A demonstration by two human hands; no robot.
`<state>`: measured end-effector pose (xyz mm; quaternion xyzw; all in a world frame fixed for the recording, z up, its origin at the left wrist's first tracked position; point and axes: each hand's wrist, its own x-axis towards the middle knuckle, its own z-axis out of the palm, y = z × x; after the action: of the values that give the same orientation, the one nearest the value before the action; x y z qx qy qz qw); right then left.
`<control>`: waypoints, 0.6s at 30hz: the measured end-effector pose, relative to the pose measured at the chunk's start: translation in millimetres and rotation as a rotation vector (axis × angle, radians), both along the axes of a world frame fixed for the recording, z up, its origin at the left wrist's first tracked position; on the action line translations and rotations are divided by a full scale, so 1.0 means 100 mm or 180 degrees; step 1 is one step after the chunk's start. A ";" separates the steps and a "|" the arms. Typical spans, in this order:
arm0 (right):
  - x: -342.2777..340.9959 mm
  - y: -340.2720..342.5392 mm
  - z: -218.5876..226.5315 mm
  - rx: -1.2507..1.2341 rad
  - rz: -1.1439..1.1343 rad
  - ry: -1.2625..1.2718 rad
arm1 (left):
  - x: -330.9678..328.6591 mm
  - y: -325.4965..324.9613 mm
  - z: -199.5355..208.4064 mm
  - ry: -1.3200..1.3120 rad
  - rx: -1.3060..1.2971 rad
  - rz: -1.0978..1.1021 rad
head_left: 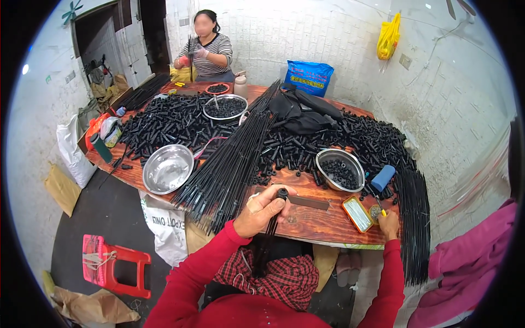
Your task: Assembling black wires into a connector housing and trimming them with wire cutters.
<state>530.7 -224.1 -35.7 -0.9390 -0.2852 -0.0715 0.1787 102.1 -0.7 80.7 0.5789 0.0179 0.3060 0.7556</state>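
Note:
My left hand (pixel 261 210) is closed around a bundle of thin black rods (pixel 267 240) at the near table edge. The rods slant down toward my lap, and a ribbed black cap (pixel 282 193) sits at their top, by my thumb. To the right, my right hand (pixel 389 225) grips a small yellow-handled tool (pixel 384 212). Its dark tip points at a small round dish (pixel 375 211) of tiny pieces; I cannot tell whether it touches them. Beside the dish lies an open rectangular tin (pixel 357 214) with a pale inside.
Black tubes (pixel 164 117) heap across the red-brown table (pixel 306 227). Long black rods (pixel 229 164) lie across its middle, more (pixel 413 218) at the right edge. Metal bowls (pixel 168 169) stand among them, near a blue roll (pixel 383 178). A person (pixel 213 54) handles rods opposite. A red stool (pixel 117 265) stands left.

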 end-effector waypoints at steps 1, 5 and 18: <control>0.04 -0.04 -0.03 0.0105 -0.0031 0.0078 | -0.01 -0.02 0.01 -0.0002 -0.0007 -0.0004; 0.17 -0.11 -0.10 0.1105 -0.0082 0.0598 | 0.01 -0.03 0.02 0.0086 -0.0004 0.0029; -2.50 0.83 1.66 0.2060 0.2654 0.3964 | 0.12 -0.25 0.09 0.0175 0.0249 0.0185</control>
<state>280.8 -141.4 130.0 -0.5252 -0.4247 0.4570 0.5787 114.2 -26.1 89.5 0.6154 0.0436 0.3123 0.7224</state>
